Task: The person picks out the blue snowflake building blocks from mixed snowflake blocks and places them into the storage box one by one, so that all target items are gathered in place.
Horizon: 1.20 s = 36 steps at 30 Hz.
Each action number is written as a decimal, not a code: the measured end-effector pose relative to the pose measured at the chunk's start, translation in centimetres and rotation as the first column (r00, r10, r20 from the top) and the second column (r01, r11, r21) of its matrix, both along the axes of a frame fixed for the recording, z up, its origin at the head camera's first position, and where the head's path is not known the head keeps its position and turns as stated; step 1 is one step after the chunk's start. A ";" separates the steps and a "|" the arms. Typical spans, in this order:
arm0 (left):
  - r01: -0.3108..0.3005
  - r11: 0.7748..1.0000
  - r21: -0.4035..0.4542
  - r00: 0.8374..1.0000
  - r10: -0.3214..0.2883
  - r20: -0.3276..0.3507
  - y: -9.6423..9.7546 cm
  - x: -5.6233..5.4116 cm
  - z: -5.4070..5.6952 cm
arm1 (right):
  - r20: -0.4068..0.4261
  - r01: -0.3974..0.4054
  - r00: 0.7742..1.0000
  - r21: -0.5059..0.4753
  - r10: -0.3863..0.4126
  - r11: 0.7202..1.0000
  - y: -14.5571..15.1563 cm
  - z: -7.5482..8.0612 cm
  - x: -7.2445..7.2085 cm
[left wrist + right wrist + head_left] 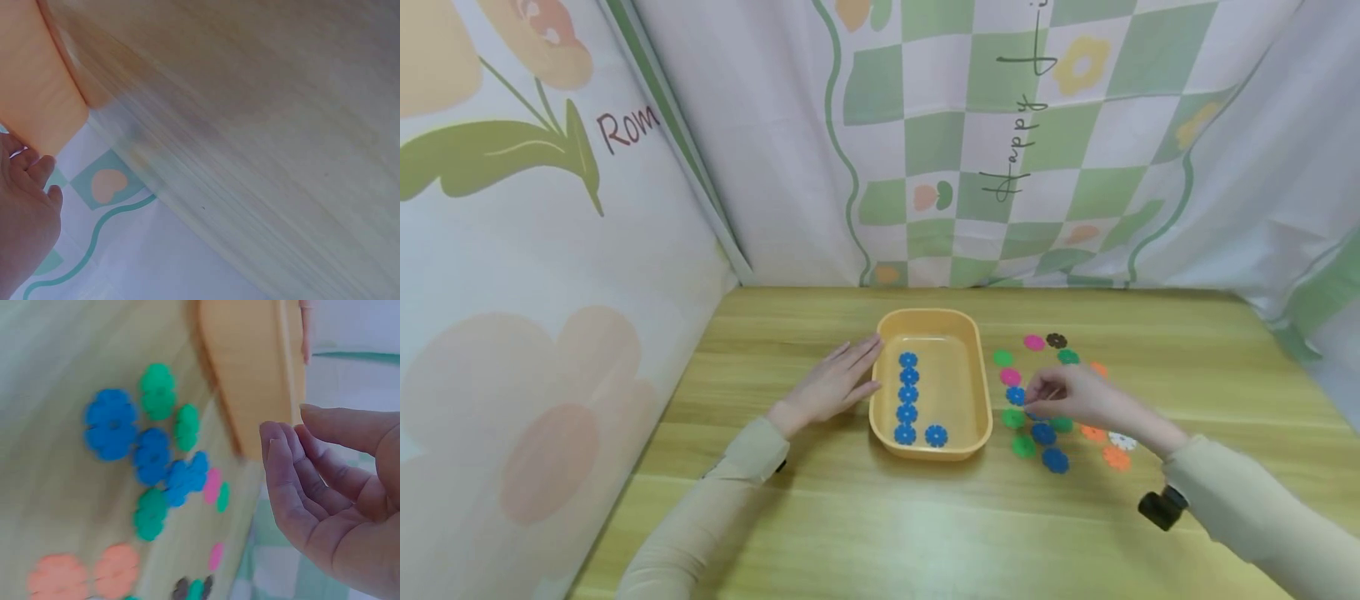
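A yellow plastic tray point(929, 454) stands on the table. In it, several blue flower-shaped discs point(907, 394) form a column at the left, and another blue disc point(936, 436) lies near the front. My left hand point(831, 385) touches the tray's left side with extended fingers; the left wrist view shows this hand point(28, 212) against the tray wall point(44, 69). Over the loose discs right of the tray hovers my right hand point(1078, 397). In the right wrist view its thumb and bent fingers point(281, 469) are apart, with nothing visible between them. Blue discs point(151, 456) lie below it.
Loose discs on the table right of the tray include green point(1023, 447), pink point(1033, 342), orange point(1116, 457), white point(1123, 441) and brown point(1057, 340) ones. A patterned curtain point(940, 150) hangs along the table's back edge; another cloth point(587, 333) hangs at left.
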<state>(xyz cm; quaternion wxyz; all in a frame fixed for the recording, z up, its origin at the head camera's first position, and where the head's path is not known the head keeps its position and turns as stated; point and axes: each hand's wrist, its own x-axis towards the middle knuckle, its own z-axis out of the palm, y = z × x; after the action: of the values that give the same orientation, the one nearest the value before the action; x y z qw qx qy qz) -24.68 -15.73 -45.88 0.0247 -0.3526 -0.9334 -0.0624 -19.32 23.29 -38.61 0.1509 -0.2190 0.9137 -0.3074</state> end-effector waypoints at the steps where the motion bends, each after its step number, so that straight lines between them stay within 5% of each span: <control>1: -0.001 1.000 -0.002 1.000 0.001 0.002 0.0 0.0 0.0 | 0.006 0.008 1.000 0.010 -0.008 1.000 0.4 -0.3 0.3; 15: -0.006 1.000 0.000 1.000 0.006 0.012 -0.1 0.3 0.2 | -0.002 0.020 1.000 0.040 -0.020 0.999 3.7 -5.1 2.7; 36: -0.012 1.000 -0.008 1.000 0.012 0.017 0.1 0.3 0.3 | 0.000 0.079 0.997 0.076 -0.079 0.994 3.2 -6.1 3.3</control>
<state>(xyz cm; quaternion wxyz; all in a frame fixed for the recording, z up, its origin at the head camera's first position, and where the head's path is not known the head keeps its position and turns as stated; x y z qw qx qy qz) -24.38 -15.61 -45.63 0.0157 -0.3466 -0.9358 -0.0617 -16.07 26.54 -44.75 0.1482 -0.1764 0.9324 -0.2785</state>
